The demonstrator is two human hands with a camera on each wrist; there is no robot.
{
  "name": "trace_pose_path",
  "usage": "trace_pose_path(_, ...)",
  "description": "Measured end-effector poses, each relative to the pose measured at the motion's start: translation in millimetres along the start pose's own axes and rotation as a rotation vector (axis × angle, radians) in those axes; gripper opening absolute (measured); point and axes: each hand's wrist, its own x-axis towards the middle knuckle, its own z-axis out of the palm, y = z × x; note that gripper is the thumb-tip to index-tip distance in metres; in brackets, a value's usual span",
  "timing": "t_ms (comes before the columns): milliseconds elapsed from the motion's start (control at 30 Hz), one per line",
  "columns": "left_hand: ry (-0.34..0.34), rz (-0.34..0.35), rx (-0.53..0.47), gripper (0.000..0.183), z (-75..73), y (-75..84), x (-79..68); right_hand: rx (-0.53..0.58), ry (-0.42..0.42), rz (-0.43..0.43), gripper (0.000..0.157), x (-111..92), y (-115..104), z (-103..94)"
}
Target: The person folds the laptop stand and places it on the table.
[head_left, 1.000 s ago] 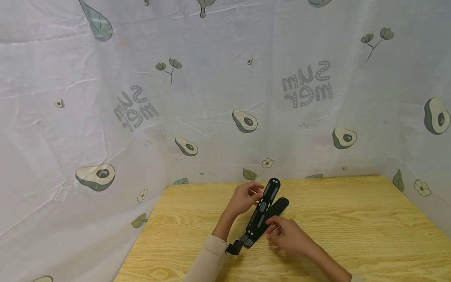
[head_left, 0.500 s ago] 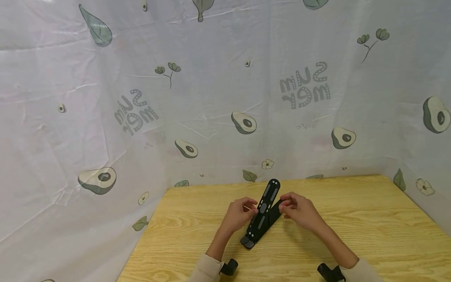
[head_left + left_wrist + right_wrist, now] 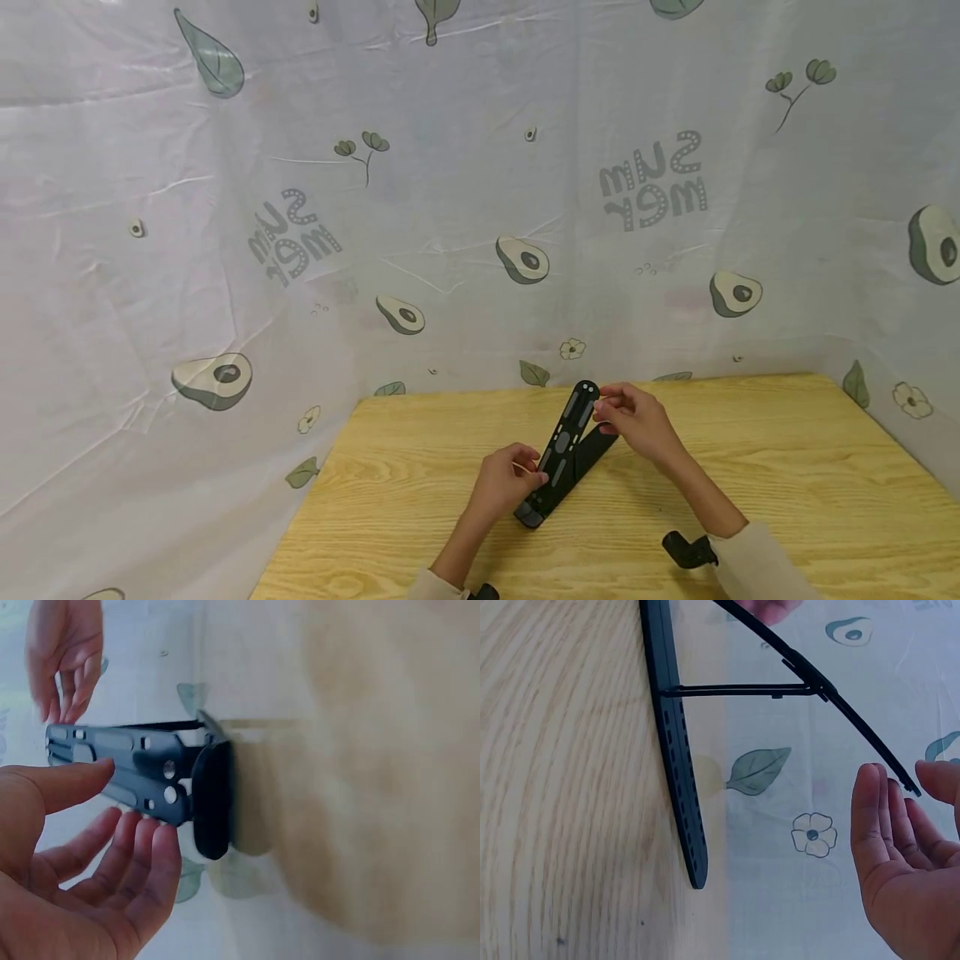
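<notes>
A black folding laptop stand stands on the table, its slotted upper plate raised at an angle above the base arm. A thin strut links the two. Near the hinge end, my left hand holds the upper plate, thumb over its face and fingers under the lower edge in the left wrist view. At the plate's far end is my right hand; in the right wrist view its thumb and loosely bent fingers lie on either side of the tip. Exact finger contact there is partly hidden.
The stand rests on a light wood-grain table. Behind the table's back edge hangs a pale sheet printed with avocados, leaves and flowers. Black wrist cameras, such as the right one, jut out beside the sleeves.
My left hand has slid down the upper plate toward the hinge. The right hand has travelled up and away from beside the base arm to the plate's far end. The stand keeps its place.
</notes>
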Motion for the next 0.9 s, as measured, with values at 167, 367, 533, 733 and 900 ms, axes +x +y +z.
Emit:
trace_pose_path(167, 0.017, -0.024, -0.034, 0.04, 7.3, 4.0, -3.2, 0.014, 0.031, 0.022, 0.042, 3.1, -0.9, 1.6)
trace_pose_path(367, 0.045, -0.031, -0.028, 0.034, 9.7, 9.5, -6.4, 0.026, 0.041, 0.031, 0.04, 5.1, -1.2, 3.3)
trace_pose_path(533, 0.018, -0.023, -0.046, 0.018, 11.8, 14.0, -10.3, 0.012, 0.047, 0.033, 0.038, 7.4, -4.7, 3.3)
trace_pose_path(733, -0.095, -0.052, -0.12, 0.012, 14.0, 20.5, -16.0, -0.014, 0.044, 0.03, 0.036, 9.2, -8.0, 3.1)
trace_pose_path(900, -0.168, -0.098, -0.202, 0.012, 14.2, 24.8, -19.4, -0.014, 0.035, 0.035, 0.034, 9.2, -7.4, 3.7)
